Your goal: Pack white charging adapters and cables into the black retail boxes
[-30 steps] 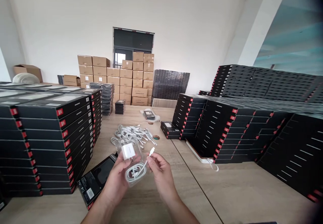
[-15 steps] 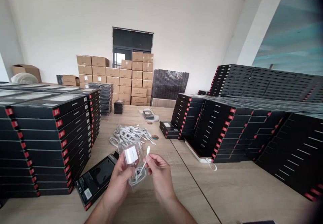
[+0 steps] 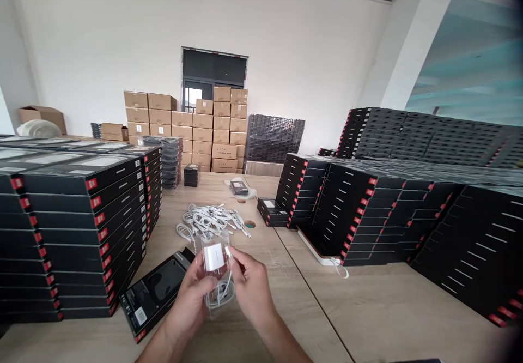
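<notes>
Holding up in the left hand [image 3: 191, 293], above the pale wood-grain table [image 3: 294, 308], a clear, thin-walled plastic tray [image 3: 199, 246]. Grasping it by its left side, curling the fingers behind and pressing with the thumb at the front, showing the fingertips partly through the plastic. Looking glossy and see-through, glinting along its moulded edges, and tilting a little. Carrying in its upper part a white, block-shaped charger with rounded corners [image 3: 213, 258], smooth and bright, bearing a thin grey marking too small to read. Cradling in its lower part a white, thin cable [image 3: 220, 297], winding in several oval loops.

Pinching between the thumb and fingers of the right hand [image 3: 251, 282] a slim white connector end [image 3: 227, 252], aiming its tip upward just beside the charger's right edge. Leading down toward the loops, and passing partly out of sight by the thumb.

Facing, beyond the tray, a tangled heap of white cables [image 3: 212, 218] on the table. Having near the left forearm a flat black box with a dark window [image 3: 157, 292], displaying a white label and a red corner. Working between tall stacks of black, red-labelled boxes [image 3: 118, 237].
</notes>
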### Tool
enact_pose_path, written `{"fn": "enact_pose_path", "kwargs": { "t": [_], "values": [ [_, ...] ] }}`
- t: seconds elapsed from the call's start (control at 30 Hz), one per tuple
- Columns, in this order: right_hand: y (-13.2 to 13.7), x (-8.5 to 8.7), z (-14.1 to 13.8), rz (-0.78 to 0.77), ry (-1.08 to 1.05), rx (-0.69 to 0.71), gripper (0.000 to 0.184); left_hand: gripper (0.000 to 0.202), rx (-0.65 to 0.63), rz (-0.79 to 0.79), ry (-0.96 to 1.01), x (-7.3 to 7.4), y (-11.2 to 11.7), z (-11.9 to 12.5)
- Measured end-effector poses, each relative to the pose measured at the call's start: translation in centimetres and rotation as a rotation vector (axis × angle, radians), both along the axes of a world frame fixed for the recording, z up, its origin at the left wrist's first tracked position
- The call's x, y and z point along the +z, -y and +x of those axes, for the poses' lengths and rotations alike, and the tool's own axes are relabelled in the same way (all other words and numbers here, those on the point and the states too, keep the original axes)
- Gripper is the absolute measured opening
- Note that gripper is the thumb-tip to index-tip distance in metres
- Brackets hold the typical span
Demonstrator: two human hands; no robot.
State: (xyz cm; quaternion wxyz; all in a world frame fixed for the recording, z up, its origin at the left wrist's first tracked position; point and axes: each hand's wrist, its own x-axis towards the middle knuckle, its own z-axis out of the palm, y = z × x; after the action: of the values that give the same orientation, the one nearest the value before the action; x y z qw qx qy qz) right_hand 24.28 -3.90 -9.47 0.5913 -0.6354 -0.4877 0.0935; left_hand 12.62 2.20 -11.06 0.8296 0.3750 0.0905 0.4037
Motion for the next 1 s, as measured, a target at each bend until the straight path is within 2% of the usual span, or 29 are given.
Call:
{"fn": "enact_pose_path", "kwargs": {
  "t": [0.17, 0.27, 0.43, 0.53, 0.63, 0.73, 0.8, 0.9, 1.0],
  "values": [
    [-0.1, -0.1, 0.7, -0.082, 0.145, -0.022, 0.032, 0.057, 0.018, -0.007, -0.019, 0.1, 0.2, 0.1],
    [0.1, 0.4, 0.5, -0.182, 0.351, -0.039, 0.035, 0.054, 0.002, -0.014, -0.035, 0.2, 0.5, -0.1],
    [0.6, 1.8, -0.9, -0.451, 0.773, -0.103, 0.038, 0.049, -0.019, -0.03, -0.071, 0.3, 0.7, -0.5],
    [0.8, 2.2, -1.5, -0.554, 0.92, -0.122, 0.04, 0.045, -0.018, -0.038, -0.081, 0.3, 0.4, -0.7],
    [0.9, 2.2, -1.1, -0.541, 0.853, -0.047, 0.044, 0.048, -0.018, -0.092, -0.055, 0.4, -0.2, -1.0],
    [1.1, 1.6, 0.3, -0.473, 0.667, 0.087, 0.054, 0.054, -0.02, -0.184, -0.001, 0.6, -0.7, -1.3],
    [1.2, 0.9, 1.1, -0.426, 0.568, 0.163, 0.06, 0.057, -0.031, -0.187, 0.028, 0.7, -0.8, -1.4],
    [1.1, 0.1, 1.5, -0.345, 0.486, 0.209, 0.068, 0.06, -0.055, -0.175, 0.049, 0.5, -0.7, -1.4],
    [0.9, -0.3, 1.4, -0.281, 0.439, 0.254, 0.066, 0.059, -0.064, -0.269, 0.037, 0.3, -0.8, -1.6]
  ]
}}
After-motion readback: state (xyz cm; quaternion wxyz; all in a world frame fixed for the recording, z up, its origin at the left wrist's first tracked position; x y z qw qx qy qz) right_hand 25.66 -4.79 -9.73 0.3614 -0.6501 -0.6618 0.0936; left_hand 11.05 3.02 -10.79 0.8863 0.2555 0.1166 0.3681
